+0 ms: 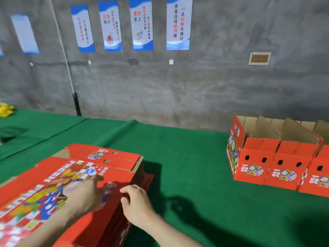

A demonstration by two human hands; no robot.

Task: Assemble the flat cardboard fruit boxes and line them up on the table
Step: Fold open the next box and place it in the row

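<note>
The stack of flat boxes (74, 189) sits at the near-left of the green desk (187, 166), its long axis running from near-left away toward far-right. Both your hands are on its right end: left hand (85, 195) lies flat, fingers spread on the top sheet; right hand (137, 202) curls over the right edge, apparently pinching the top sheet's edge, grip partly hidden. Right hand is nearer the edge to lift. Assembled boxes (277, 166) line up well apart, far right.

The rightmost wall poster (179, 24) reads 一点问题不放过 and 质量自检坚持做. The next poster (141, 24) to its left reads 责任至上. Print on the red boxes (252, 168) is too blurred to read.
</note>
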